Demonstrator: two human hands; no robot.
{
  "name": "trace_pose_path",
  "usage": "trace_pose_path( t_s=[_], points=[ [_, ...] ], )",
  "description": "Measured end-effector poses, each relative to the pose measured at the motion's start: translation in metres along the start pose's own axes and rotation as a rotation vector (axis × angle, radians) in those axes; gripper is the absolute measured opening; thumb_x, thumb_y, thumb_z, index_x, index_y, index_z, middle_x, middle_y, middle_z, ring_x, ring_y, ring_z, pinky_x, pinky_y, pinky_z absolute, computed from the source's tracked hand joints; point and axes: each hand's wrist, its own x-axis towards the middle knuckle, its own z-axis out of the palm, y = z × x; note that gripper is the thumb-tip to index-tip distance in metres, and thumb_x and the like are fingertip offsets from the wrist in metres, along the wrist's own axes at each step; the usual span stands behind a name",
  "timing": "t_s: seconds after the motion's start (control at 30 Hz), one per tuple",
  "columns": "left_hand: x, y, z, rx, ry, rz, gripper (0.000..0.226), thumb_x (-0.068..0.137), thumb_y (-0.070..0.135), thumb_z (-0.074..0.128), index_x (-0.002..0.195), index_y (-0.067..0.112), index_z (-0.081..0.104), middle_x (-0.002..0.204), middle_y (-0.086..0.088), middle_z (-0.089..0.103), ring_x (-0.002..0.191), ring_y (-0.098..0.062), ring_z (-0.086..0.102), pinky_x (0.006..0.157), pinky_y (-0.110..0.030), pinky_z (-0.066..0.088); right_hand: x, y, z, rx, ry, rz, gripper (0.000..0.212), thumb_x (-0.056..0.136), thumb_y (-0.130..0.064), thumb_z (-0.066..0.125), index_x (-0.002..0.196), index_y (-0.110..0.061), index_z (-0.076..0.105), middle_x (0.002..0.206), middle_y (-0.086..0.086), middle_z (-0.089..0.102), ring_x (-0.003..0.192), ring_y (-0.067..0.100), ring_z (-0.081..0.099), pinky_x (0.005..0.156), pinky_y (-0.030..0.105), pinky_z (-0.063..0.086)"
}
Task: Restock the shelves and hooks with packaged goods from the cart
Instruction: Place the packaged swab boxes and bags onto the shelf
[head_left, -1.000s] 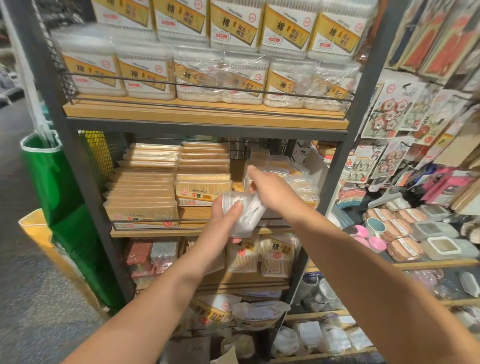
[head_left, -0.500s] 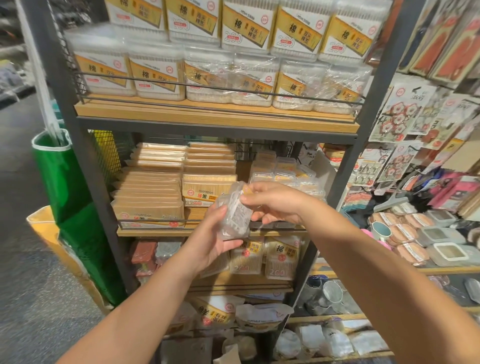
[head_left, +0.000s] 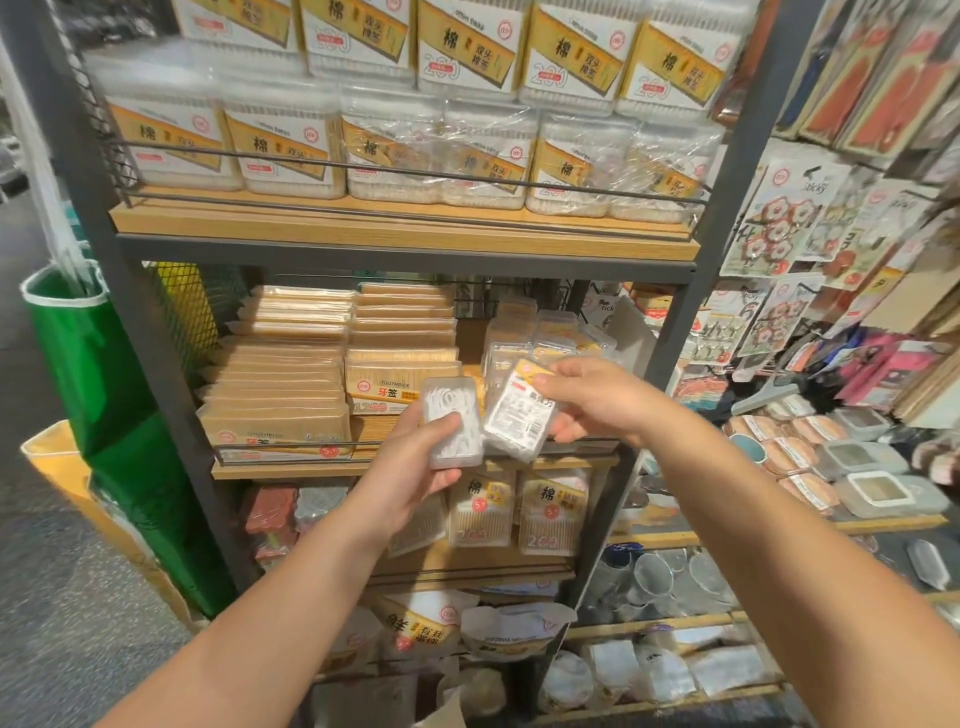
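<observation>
My left hand (head_left: 410, 475) holds a clear plastic box of white floss picks (head_left: 451, 422) upright in front of the middle shelf (head_left: 291, 468). Beside it, my right hand (head_left: 597, 397) pinches a second clear box (head_left: 519, 415) with its white label side toward me and a yellow top edge. The two boxes almost touch. Behind them on the middle shelf stand several more clear small boxes (head_left: 540, 332) at the right and stacks of toothpick packs (head_left: 291, 374) at the left.
Cotton swab tubs (head_left: 395, 150) fill the top shelf behind a wire rail. Smaller swab packs (head_left: 550, 512) sit on the shelf below. A green bag (head_left: 104, 395) hangs at the left post. Hooks with packaged goods (head_left: 779, 228) and lidded containers (head_left: 878, 486) lie to the right.
The boxes were together in my hands; now they are split, one in each hand, and my right hand has drawn its box back from the shelf.
</observation>
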Motion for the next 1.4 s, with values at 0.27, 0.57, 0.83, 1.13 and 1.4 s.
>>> trace_pose_path(
  t_s=[0.27, 0.57, 0.83, 1.13, 1.4],
  points=[
    [0.008, -0.010, 0.009, 0.011, 0.040, -0.022, 0.032, 0.099, 0.018, 0.052, 0.130, 0.025, 0.053, 0.103, 0.002, 0.069, 0.093, -0.017, 0.065, 0.070, -0.027, 0.047, -0.021, 0.029, -0.053, -0.587, 0.146, 0.005, 0.032, 0.084, -0.020, 0.076, 0.111, -0.017, 0.057, 0.103, 0.003, 0.062, 0.092, 0.023, 0.066, 0.079, 0.033, 0.053],
    [0.010, -0.016, 0.017, 0.101, 0.054, 0.013, 0.038, 0.098, 0.012, 0.055, 0.133, 0.027, 0.049, 0.116, -0.002, 0.068, 0.104, -0.023, 0.066, 0.072, -0.030, 0.048, -0.003, 0.029, -0.048, -0.778, 0.184, -0.079, 0.055, 0.088, -0.032, 0.071, 0.138, -0.018, 0.051, 0.141, 0.004, 0.052, 0.122, 0.020, 0.052, 0.089, 0.023, 0.037],
    [0.020, -0.006, 0.025, 0.062, 0.072, -0.003, 0.039, 0.097, 0.010, 0.055, 0.132, 0.026, 0.049, 0.119, -0.002, 0.066, 0.108, -0.022, 0.064, 0.080, -0.035, 0.053, 0.011, 0.022, -0.044, -0.864, 0.202, -0.143, 0.059, 0.091, -0.032, 0.067, 0.144, -0.017, 0.045, 0.144, 0.004, 0.050, 0.124, 0.022, 0.052, 0.089, 0.023, 0.036],
    [0.034, -0.008, 0.036, 0.098, 0.064, -0.006, 0.052, 0.095, 0.013, 0.058, 0.144, 0.019, 0.038, 0.138, -0.006, 0.054, 0.120, -0.026, 0.058, 0.070, -0.029, 0.056, 0.025, 0.024, -0.044, -0.940, 0.179, -0.168, 0.059, 0.092, -0.034, 0.065, 0.144, -0.015, 0.044, 0.144, 0.008, 0.048, 0.124, 0.024, 0.050, 0.098, 0.030, 0.040],
    [0.033, -0.002, 0.043, 0.122, 0.062, 0.038, 0.034, 0.097, 0.008, 0.054, 0.128, 0.021, 0.046, 0.111, 0.000, 0.065, 0.100, -0.021, 0.065, 0.083, -0.037, 0.053, 0.040, 0.037, -0.041, -0.989, 0.207, -0.208, 0.058, 0.086, -0.041, 0.071, 0.137, -0.020, 0.053, 0.134, 0.004, 0.049, 0.127, 0.024, 0.042, 0.105, 0.039, 0.038]
  ],
)
